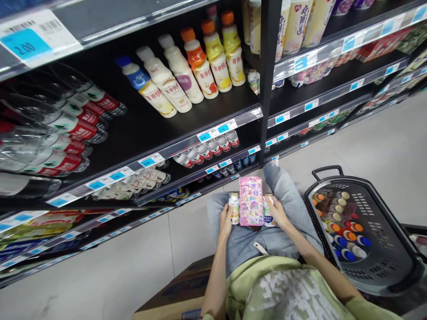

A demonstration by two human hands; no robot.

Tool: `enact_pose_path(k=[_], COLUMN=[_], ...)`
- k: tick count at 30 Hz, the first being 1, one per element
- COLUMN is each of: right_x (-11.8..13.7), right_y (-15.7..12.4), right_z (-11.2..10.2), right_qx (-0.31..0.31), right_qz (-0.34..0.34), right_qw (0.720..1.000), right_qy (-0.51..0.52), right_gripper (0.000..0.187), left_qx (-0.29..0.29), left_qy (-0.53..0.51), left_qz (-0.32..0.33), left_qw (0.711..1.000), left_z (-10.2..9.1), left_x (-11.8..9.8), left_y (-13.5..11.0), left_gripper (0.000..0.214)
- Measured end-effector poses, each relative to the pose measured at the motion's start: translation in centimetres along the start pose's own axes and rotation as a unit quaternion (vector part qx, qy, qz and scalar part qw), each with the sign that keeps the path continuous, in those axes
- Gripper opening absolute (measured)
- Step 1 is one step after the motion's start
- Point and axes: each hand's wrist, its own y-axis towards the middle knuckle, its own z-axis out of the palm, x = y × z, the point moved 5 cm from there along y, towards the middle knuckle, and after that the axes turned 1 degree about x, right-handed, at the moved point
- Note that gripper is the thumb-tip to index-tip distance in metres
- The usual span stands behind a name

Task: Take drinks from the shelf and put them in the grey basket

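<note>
Head view: both hands clasp a multipack of small drink bottles (251, 202) on the lap, left hand (226, 220) and right hand (277, 214) gripping opposite ends; a shopping basket (383, 249) sits right of the grip. Keeping the pack level seems wise.

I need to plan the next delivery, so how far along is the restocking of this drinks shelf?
A row of drink bottles already stands at the back of the shelf, its front bare. The left hand and right hand hold a multipack of small bottles on the lap. Many bottles remain in the basket.
</note>
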Motion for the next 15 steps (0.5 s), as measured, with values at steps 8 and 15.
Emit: enact_pose_path(k=[8,15], right_x=[0.28,-0.06], right_y=[-0.07,0.05], right_z=[-0.07,-0.06], right_qx=[-0.004,0.003], right_qz=[0.006,0.009], right_qw=[1.0,1.0], right_qy=[0.006,0.01], right_gripper=[0.076,0.073], left_qx=[0.026,0.03], left_qy=[0.029,0.042], left_qz=[0.026,0.029], left_qw=[0.999,0.998], left_z=[0.3,0.2], left_x=[-0.75,-0.47], left_y=[-0.33,-0.19], left_gripper=[0.073,0.071])
